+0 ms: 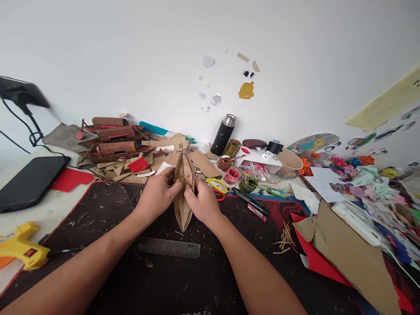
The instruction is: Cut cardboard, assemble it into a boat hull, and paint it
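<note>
Between my hands is a narrow cardboard boat hull point(183, 212), pointed at its near end and open on top. My left hand point(159, 191) grips its left wall, with the thumb pressed near the inside edge. On the opposite wall, my right hand point(204, 202) is closed the same way, thumb over the rim. The fingers behind the walls are partly hidden. Below the hull, a clear ruler point(167, 247) lies on the dark mat point(157, 284). Just beyond my right hand are yellow-and-red handled scissors point(219, 186).
Brown model boats point(114, 135) and cardboard scraps sit at the back left. A yellow glue gun point(24, 246) lies left, near a black phone point(31, 181). Behind stand a black thermos point(223, 134) and paint jars point(232, 176). Cutters point(251, 201) and a cardboard sheet point(354, 258) are at right.
</note>
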The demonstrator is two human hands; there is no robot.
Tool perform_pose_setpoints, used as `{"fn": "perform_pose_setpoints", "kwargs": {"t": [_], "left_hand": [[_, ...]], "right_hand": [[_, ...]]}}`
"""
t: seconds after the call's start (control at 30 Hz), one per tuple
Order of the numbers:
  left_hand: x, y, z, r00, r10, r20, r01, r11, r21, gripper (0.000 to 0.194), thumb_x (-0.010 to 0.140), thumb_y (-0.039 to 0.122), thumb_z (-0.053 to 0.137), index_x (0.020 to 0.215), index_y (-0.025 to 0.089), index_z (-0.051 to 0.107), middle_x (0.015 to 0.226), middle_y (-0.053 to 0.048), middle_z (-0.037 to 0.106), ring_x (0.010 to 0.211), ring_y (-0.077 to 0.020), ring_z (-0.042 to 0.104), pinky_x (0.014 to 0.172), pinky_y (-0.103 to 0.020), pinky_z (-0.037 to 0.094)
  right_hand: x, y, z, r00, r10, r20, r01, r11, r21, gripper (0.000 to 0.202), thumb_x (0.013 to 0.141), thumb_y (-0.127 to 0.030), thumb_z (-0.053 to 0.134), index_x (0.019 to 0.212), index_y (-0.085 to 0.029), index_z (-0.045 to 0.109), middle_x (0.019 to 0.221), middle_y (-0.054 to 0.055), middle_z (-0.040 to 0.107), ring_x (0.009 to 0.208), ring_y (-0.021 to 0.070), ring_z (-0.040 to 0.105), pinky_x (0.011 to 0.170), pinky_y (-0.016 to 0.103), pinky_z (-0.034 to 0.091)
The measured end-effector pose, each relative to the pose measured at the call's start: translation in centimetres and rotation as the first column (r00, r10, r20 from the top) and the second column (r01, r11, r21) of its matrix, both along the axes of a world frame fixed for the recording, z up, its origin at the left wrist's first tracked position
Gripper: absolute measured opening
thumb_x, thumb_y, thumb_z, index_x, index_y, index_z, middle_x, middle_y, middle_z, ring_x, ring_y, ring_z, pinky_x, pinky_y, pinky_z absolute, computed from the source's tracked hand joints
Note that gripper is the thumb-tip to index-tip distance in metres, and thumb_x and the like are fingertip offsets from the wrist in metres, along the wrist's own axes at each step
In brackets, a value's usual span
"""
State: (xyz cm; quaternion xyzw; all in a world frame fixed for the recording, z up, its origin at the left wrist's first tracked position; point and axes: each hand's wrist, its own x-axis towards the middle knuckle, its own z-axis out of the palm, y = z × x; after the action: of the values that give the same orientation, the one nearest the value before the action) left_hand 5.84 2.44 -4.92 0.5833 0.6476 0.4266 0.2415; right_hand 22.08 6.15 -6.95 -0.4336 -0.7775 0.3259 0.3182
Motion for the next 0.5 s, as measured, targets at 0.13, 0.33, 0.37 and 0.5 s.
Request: {"fn": "perform_pose_setpoints", "kwargs": {"t": [0.13,0.33,0.37,0.5], "left_hand": [[0.16,-0.02,-0.01,0.996,-0.01,0.088,0.01,1.0,0.003,0.027,0.083,0.036,0.055,0.102,0.021,0.067,0.1,-0.008,0.081,0.089,-0.0283,0.076,0.081,-0.038,0.054],[0.25,-0.04,-0.32,0.99,0.072,0.121,-0.077,0.996,0.034,0.028,0.083,0.039,0.056,0.103,0.022,0.065,0.097,-0.008,0.08,0.089,-0.0284,0.074,0.082,-0.039,0.054],[0.21,-0.04,-0.32,0.988,0.087,0.129,-0.094,0.995,0.046,0.027,0.083,0.039,0.056,0.103,0.022,0.064,0.097,-0.008,0.079,0.09,-0.0283,0.074,0.082,-0.039,0.054],[0.07,0.01,-0.19,0.981,0.127,0.144,-0.138,0.988,0.067,0.028,0.082,0.037,0.056,0.104,0.021,0.062,0.095,-0.008,0.077,0.09,-0.0285,0.073,0.08,-0.039,0.053]], "right_hand": [[0.0,-0.05,-0.01,1.0,0.002,0.013,-0.002,1.0,0.014,0.014,0.097,-0.03,0.058,0.099,-0.021,0.069,0.089,0.006,0.075,0.084,0.025,0.067,0.076,0.033,0.046],[0.04,-0.06,0.13,0.999,0.032,0.017,-0.032,0.999,-0.002,0.015,0.097,-0.029,0.06,0.104,-0.022,0.071,0.096,0.007,0.078,0.091,0.0271,0.071,0.081,0.034,0.049],[0.02,-0.09,0.17,0.999,0.044,0.022,-0.044,0.999,-0.01,0.015,0.097,-0.029,0.06,0.105,-0.022,0.072,0.098,0.008,0.078,0.093,0.0278,0.071,0.082,0.034,0.049],[-0.14,-0.3,0.16,0.996,0.092,0.021,-0.091,0.996,-0.015,0.014,0.097,-0.025,0.06,0.103,-0.022,0.073,0.101,0.009,0.079,0.098,0.0285,0.072,0.086,0.035,0.05]]}}
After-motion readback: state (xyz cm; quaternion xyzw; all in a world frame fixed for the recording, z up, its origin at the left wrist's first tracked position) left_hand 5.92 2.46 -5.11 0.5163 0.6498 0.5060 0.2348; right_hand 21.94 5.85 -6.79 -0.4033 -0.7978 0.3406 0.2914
